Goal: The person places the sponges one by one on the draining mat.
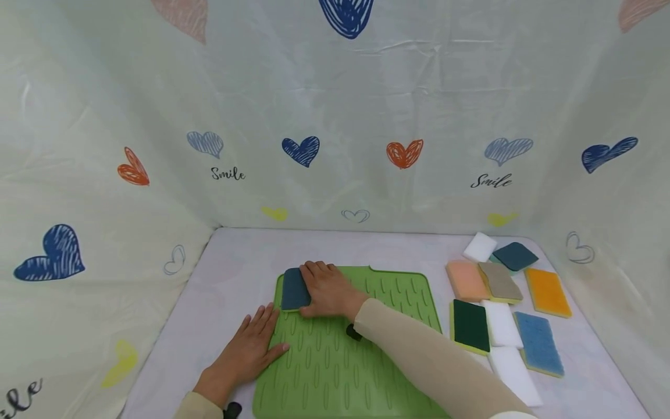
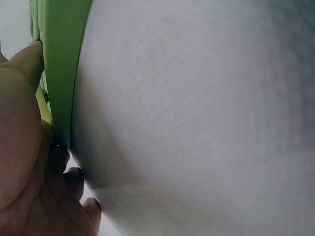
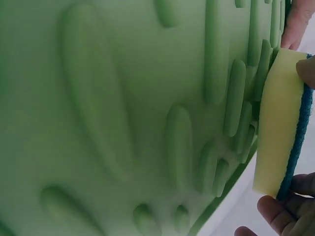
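A ribbed green mat (image 1: 335, 366) lies on the table. Near its far left corner my right hand (image 1: 331, 292) grips a sponge (image 1: 293, 291) with a dark blue scouring face up. The right wrist view shows the yellow foam side of this sponge (image 3: 279, 123) against the mat, thumb on one edge and fingertips at the other. My left hand (image 1: 250, 350) rests with spread fingers at the mat's left edge, its thumb on the mat. In the left wrist view, that thumb (image 2: 30, 61) touches the green rim.
Several sponges lie to the right of the mat, among them an orange one (image 1: 548, 293), a dark green one (image 1: 471, 326), a blue one (image 1: 540, 343) and a peach one (image 1: 466, 280). White pads (image 1: 515, 375) lie between them. A patterned curtain (image 1: 335, 105) surrounds the table.
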Demonstrator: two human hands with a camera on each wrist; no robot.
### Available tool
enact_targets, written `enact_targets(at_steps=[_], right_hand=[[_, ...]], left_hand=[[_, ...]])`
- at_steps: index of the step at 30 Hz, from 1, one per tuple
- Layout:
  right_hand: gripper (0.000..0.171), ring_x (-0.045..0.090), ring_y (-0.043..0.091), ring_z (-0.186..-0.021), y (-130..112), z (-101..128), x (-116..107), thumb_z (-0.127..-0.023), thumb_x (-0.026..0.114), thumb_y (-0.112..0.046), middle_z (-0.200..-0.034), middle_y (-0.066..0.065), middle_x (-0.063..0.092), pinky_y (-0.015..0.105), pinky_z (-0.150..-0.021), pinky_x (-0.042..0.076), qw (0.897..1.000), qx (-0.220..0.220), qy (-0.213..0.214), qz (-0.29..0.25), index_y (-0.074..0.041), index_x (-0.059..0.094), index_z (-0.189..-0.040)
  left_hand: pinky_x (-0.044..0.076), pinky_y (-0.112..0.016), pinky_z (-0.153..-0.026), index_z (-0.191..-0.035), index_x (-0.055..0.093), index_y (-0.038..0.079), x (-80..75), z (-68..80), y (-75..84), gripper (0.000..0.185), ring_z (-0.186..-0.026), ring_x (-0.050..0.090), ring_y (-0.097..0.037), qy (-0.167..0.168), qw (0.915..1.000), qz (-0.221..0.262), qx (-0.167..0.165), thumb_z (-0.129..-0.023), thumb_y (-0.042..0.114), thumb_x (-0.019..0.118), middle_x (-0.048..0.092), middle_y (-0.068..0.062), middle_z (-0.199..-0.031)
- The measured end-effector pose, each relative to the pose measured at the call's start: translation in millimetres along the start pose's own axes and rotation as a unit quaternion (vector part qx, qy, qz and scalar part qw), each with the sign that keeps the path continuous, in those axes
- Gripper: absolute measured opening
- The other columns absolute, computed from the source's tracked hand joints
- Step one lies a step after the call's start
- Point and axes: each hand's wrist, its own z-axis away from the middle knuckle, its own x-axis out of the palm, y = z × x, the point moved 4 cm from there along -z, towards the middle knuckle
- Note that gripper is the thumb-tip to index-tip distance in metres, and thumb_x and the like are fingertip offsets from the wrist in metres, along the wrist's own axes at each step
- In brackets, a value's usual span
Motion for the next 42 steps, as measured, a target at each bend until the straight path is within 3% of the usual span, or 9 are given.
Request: enact_targets(at_steps=[20, 27, 34, 42], right_hand=[[0.102, 0.045, 0.025, -0.15, 1.5, -9.4, 3.6, -0.091, 0.057, -0.074, -0.167, 0.009, 0.04, 0.043, -0.118, 0.045, 0.999, 0.012, -0.038, -0.005, -0.008, 0.032, -0.166], [0.102, 0.047, 0.025, -0.149, 10.2, 1.0, -9.5, -0.093, 0.055, -0.077, -0.166, 0.009, 0.042, 0.045, -0.115, 0.047, 1.0, 0.009, -0.007, 0.001, -0.008, 0.034, -0.165], [0.085, 0.052, 0.03, -0.142, 50.0, 27.8, -27.7, -0.101, 0.06, -0.063, -0.157, 0.013, 0.052, 0.049, -0.114, 0.047, 0.997, 0.024, 0.074, 0.004, -0.003, 0.044, -0.158], [0.073, 0.057, 0.04, -0.135, 134.6, 91.4, -41.0, -0.101, 0.069, -0.047, -0.146, 0.023, 0.059, 0.058, -0.111, 0.048, 0.989, 0.068, 0.133, 0.018, 0.006, 0.053, -0.149]], left_hand=[[0.025, -0.066, -0.126, -0.163, 0.033, -0.005, -3.2, -1.9, 3.9, 0.084, -0.159, 0.025, -0.045, 0.006, 0.9999, -0.009, 0.006, -0.107, 0.054, 0.055, 0.028, -0.024, -0.171], [0.025, -0.067, -0.125, -0.162, 0.034, -0.005, 1.9, -1.9, 1.1, 0.084, -0.159, 0.026, -0.045, 0.012, 0.9998, -0.013, 0.004, -0.106, 0.054, 0.057, 0.029, -0.024, -0.171], [0.026, -0.068, -0.124, -0.162, 0.035, -0.005, 5.8, -1.3, -3.3, 0.085, -0.158, 0.027, -0.047, 0.021, 0.9998, -0.005, 0.003, -0.105, 0.054, 0.059, 0.03, -0.025, -0.17], [0.022, -0.066, -0.127, -0.164, 0.03, -0.003, 6.0, -1.2, -6.3, 0.086, -0.16, 0.021, -0.045, 0.001, 1.0, -0.002, -0.009, -0.106, 0.055, 0.055, 0.025, -0.023, -0.172]])
